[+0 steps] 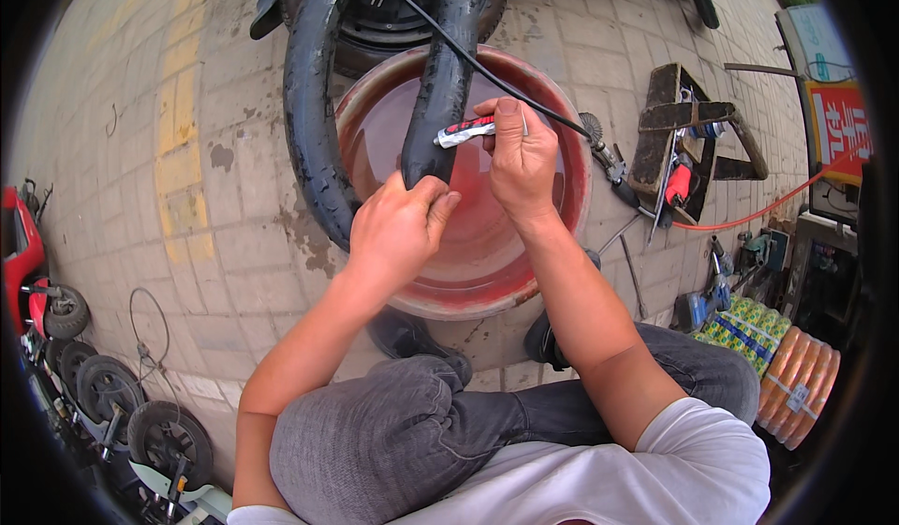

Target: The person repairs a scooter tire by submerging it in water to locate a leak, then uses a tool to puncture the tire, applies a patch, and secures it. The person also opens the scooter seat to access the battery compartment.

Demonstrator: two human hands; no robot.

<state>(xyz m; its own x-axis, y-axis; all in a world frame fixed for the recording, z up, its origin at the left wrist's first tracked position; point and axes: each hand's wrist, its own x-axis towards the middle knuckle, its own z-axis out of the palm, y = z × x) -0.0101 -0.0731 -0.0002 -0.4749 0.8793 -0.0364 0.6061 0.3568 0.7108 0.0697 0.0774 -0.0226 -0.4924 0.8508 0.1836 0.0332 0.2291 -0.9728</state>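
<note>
Fingers of my left hand (398, 221) close around the black inner tube (438, 94) over the basin (468, 306), likely floppy and slick, best gripped near its bend; my right hand (524, 164) pinches a squeeze tube (464, 131).

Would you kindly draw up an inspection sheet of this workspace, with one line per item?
Surface: paved ground with dark patches; a red basin of liquid stands on it.
Job's things: black inner tube, partly over the basin; small white-and-red tube, its tip toward the inner tube.
Clutter: dark tool carrier holding tools, right of the basin; orange coiled bundle, lower right.
Hands: left hand grips the inner tube; right hand holds the small tube.
Cables: black hose crosses over the inner tube; orange-red hose at right.
Surroundings: loose-looking wheels at lower left; a vehicle wheel at the top.
</note>
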